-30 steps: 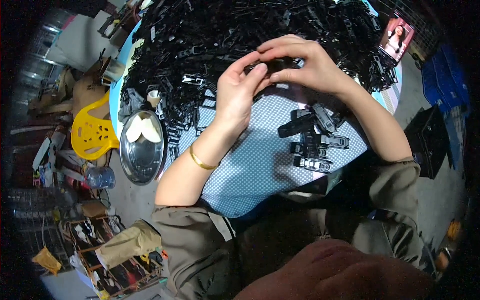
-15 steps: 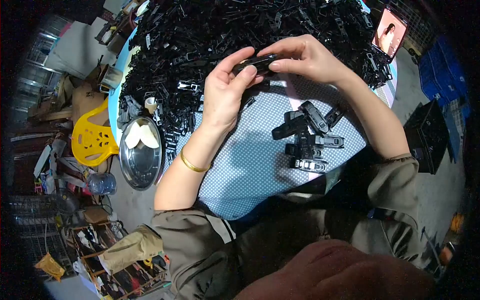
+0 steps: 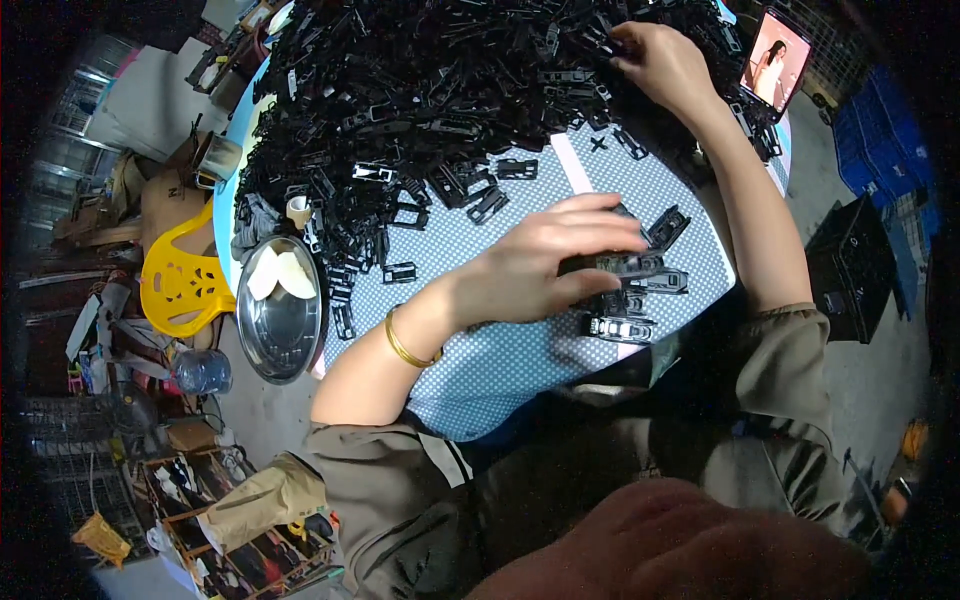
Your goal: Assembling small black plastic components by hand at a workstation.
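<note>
Black parts (image 3: 662,281) underlie the left hand (image 3: 545,258), thumb apart; right hand (image 3: 668,66) curled, grip unclear.

Black parts (image 3: 460,112), white-dotted grey-blue cloth (image 3: 500,370), yellow chair (image 3: 182,300), gold bangle (image 3: 398,345).

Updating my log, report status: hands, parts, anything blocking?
Left hand at black parts cluster. Right hand at bigger parts pile. Left hand partly hides cluster.

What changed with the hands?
They held one black piece together; now they're apart. The left hand moved down-right to the small stack, the right hand up to the big pile. Where that piece went, I can't tell. The oval tray stayed put with its white slices.
</note>
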A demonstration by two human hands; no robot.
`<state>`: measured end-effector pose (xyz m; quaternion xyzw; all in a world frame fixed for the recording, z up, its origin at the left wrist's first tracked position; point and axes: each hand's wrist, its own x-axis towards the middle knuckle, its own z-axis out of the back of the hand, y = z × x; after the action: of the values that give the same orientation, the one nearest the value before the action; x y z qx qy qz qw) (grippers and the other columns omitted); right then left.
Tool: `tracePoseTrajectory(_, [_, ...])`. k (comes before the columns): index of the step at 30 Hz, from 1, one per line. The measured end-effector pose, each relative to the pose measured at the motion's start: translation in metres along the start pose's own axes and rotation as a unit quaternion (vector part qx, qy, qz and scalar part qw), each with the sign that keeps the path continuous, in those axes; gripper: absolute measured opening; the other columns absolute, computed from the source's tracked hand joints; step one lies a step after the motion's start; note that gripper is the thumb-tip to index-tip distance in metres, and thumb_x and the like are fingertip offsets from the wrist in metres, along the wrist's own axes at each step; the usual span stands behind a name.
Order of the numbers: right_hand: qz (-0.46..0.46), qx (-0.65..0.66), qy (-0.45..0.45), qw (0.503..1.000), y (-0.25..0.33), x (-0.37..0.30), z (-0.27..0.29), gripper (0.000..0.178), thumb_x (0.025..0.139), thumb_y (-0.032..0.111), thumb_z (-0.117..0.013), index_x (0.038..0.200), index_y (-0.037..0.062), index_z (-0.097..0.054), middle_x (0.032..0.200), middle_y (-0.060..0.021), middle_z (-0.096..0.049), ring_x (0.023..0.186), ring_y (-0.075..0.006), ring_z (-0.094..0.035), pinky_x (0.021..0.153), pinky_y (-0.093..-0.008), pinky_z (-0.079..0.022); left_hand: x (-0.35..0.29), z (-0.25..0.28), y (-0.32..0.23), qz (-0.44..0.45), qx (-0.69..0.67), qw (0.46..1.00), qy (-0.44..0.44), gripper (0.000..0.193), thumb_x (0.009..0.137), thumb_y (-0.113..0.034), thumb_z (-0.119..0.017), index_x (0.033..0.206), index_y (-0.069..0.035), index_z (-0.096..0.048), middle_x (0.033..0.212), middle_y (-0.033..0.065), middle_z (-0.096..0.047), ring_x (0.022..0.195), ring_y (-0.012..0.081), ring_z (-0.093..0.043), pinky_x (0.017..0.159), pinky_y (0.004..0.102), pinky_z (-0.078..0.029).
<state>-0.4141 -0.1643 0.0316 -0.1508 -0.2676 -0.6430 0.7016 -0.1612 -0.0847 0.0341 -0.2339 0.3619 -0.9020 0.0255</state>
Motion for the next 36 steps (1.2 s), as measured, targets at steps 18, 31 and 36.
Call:
tracePoseTrajectory(18, [0.079,0.156,0.163,0.971,0.069,-0.025,0.056,0.031,0.076,0.032,-0.065,0.082,0.0019,-0.063,0.073,-0.0102,-0.061,0.068,-0.0208,-0.061,0.06,-0.0301,-0.047,-0.003,0.023,0.025,0.242,0.006,0.902,-0.357,0.023,0.08,-0.006,-0.06,0.103,-0.001,-0.06,0.08,0.0099,-0.064,0.068,0.0124,-0.063,0.061,0.0238,-0.05])
tracePoseTrajectory(31, [0.138,0.063,0.048,0.987,0.054,-0.062,0.045,0.016,0.076,0.017,-0.059,0.077,0.0013,-0.059,0.07,-0.0115,-0.057,0.066,-0.0256,-0.057,0.059,-0.0351,-0.046,-0.001,0.026,0.032,0.3,-0.313,0.801,-0.413,0.026,0.09,-0.008,-0.046,0.112,0.005,-0.05,0.089,0.0144,-0.061,0.077,0.0187,-0.064,0.069,0.024,-0.054])
tracePoseTrajectory(36, [0.034,0.372,0.131,0.918,0.087,-0.025,0.047,0.028,0.085,0.025,-0.057,0.075,-0.0007,-0.06,0.056,0.0016,-0.05,0.052,-0.0049,-0.046,0.047,-0.0215,-0.036,-0.005,0.027,0.034,0.283,-0.341,0.777,-0.446,0.029,0.092,-0.007,-0.039,0.117,0.007,-0.044,0.099,0.0162,-0.057,0.087,0.0198,-0.061,0.079,0.0255,-0.052])
